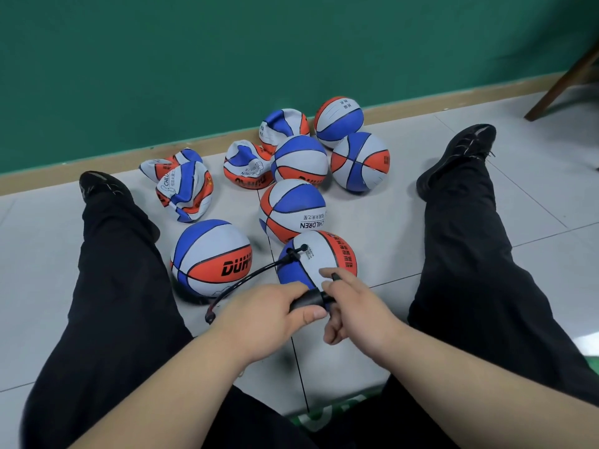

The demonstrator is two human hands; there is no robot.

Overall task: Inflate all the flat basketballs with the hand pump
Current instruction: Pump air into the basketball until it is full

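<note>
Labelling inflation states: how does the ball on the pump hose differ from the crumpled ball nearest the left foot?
The hose ball is round; the crumpled ball is caved in and creased. The hose plugs into the hose ball; nothing is attached to the crumpled ball. The hose ball lies just beyond the pump; the crumpled ball lies farther off, by the left shoe. Both have red, white and blue panels.

One view only: head-worn, wide-angle, facing forward and down; legs (123,286) close at frame bottom, balls (293,209) near on floor (421,205), wall (227,59) farther ahead.
</note>
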